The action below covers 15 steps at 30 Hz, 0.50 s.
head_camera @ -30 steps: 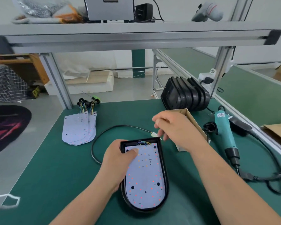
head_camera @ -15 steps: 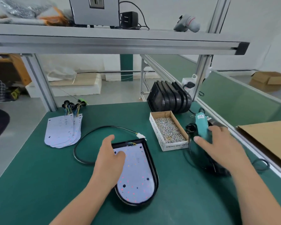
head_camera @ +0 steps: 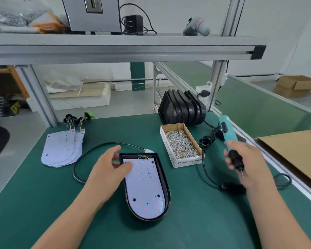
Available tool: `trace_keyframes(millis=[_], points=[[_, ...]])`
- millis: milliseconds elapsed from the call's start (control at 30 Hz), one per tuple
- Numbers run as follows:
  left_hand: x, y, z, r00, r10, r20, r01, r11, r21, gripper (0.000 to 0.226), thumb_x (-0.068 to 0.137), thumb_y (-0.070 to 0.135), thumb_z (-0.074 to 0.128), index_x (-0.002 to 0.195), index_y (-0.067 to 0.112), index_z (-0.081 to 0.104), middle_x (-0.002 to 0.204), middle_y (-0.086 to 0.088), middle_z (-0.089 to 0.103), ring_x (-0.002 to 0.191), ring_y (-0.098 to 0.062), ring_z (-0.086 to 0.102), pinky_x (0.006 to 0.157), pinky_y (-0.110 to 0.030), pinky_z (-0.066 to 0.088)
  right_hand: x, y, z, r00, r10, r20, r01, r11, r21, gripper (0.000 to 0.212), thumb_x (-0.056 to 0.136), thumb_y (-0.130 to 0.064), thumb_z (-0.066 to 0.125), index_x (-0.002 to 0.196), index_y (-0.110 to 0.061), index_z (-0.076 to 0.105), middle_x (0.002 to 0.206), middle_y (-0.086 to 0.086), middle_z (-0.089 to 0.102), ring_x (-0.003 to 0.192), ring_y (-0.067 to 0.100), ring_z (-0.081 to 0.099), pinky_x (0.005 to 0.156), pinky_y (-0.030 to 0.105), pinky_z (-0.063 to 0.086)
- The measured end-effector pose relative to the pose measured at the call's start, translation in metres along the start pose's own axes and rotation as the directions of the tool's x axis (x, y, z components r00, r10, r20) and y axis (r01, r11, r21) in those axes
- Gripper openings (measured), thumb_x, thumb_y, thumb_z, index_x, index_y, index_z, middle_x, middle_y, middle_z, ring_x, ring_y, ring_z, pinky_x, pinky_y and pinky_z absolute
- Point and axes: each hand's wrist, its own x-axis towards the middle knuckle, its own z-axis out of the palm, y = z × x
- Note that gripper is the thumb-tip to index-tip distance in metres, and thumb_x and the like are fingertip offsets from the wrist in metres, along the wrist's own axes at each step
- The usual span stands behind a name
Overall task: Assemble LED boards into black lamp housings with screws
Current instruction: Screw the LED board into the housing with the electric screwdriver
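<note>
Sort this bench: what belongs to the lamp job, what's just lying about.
For the job: lamp housing, LED board under the left hand, box of screws, screwdriver in the right hand, spare boards, stacked housings.
Lying about: plug adapter, grey box and white gadget on the shelf, cardboard sheet.

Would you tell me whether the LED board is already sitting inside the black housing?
In: the LED board lies flat inside the black housing, below its rim, with the left hand resting on it.
</note>
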Motion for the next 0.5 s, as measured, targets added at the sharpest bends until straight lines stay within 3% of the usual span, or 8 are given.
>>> trace_keyframes(millis=[100, 167, 233, 300, 400, 500], points=[[-0.003, 0.001, -0.002, 1.0, 0.016, -0.006, -0.016, 1.0, 0.024, 0.063, 0.093, 0.028, 0.077, 0.151, 0.033, 0.051, 0.134, 0.011, 0.059, 0.11, 0.0, 0.063, 0.101, -0.042, 0.054, -0.002, -0.001, 0.005, 1.0, 0.023, 0.011, -0.024, 0.988, 0.155, 0.026, 0.086, -0.025, 0.069, 0.103, -0.006, 0.066, 0.073, 0.005, 0.066, 0.052, 0.014, 0.054, 0.039, 0.023, 0.04], [-0.005, 0.004, -0.003, 0.997, 0.072, -0.042, -0.066, 0.989, 0.134, 0.064, 0.094, 0.037, 0.074, 0.153, 0.032, 0.049, 0.138, 0.011, 0.055, 0.117, 0.001, 0.058, 0.103, -0.036, 0.047, -0.002, -0.001, 0.007, 0.998, 0.041, 0.045, -0.05, 0.974, 0.219, 0.016, 0.094, -0.018, 0.063, 0.105, -0.007, 0.064, 0.075, 0.004, 0.065, 0.054, 0.014, 0.056, 0.041, 0.022, 0.043], [-0.008, 0.011, -0.003, 0.975, 0.201, -0.099, -0.161, 0.934, 0.318, 0.063, 0.095, 0.043, 0.07, 0.153, 0.029, 0.048, 0.14, 0.009, 0.05, 0.128, -0.01, 0.052, 0.108, -0.04, 0.044, -0.003, 0.002, 0.009, 0.991, 0.068, 0.112, -0.098, 0.953, 0.287, 0.008, 0.097, -0.01, 0.055, 0.104, -0.009, 0.058, 0.077, 0.004, 0.064, 0.057, 0.014, 0.057, 0.044, 0.022, 0.047], [-0.011, 0.027, 0.003, 0.914, 0.394, -0.094, -0.313, 0.835, 0.453, 0.052, 0.096, 0.041, 0.067, 0.145, 0.026, 0.056, 0.133, 0.008, 0.053, 0.126, -0.017, 0.05, 0.107, -0.04, 0.044, -0.004, 0.004, 0.013, 0.981, 0.092, 0.169, -0.148, 0.923, 0.355, 0.009, 0.094, -0.005, 0.053, 0.101, -0.012, 0.052, 0.076, 0.004, 0.06, 0.06, 0.015, 0.057, 0.048, 0.024, 0.05], [-0.004, 0.059, 0.032, 0.839, 0.535, 0.099, -0.514, 0.721, 0.465, 0.024, 0.102, 0.034, 0.061, 0.123, 0.028, 0.07, 0.109, 0.013, 0.065, 0.106, -0.013, 0.058, 0.09, -0.033, 0.047, -0.002, 0.005, 0.016, 0.973, 0.112, 0.201, -0.188, 0.889, 0.417, 0.011, 0.095, -0.011, 0.059, 0.094, -0.016, 0.049, 0.072, 0.002, 0.053, 0.056, 0.014, 0.053, 0.044, 0.022, 0.048], [0.022, 0.09, 0.078, 0.785, 0.491, 0.378, -0.615, 0.543, 0.572, 0.022, 0.107, 0.03, 0.052, 0.108, 0.024, 0.073, 0.103, 0.006, 0.07, 0.104, -0.02, 0.06, 0.089, -0.04, 0.052, -0.002, 0.005, 0.016, 0.97, 0.108, 0.217, -0.197, 0.874, 0.445, 0.015, 0.095, -0.014, 0.062, 0.095, -0.016, 0.047, 0.072, 0.0, 0.052, 0.055, 0.012, 0.052, 0.042, 0.02, 0.047]])
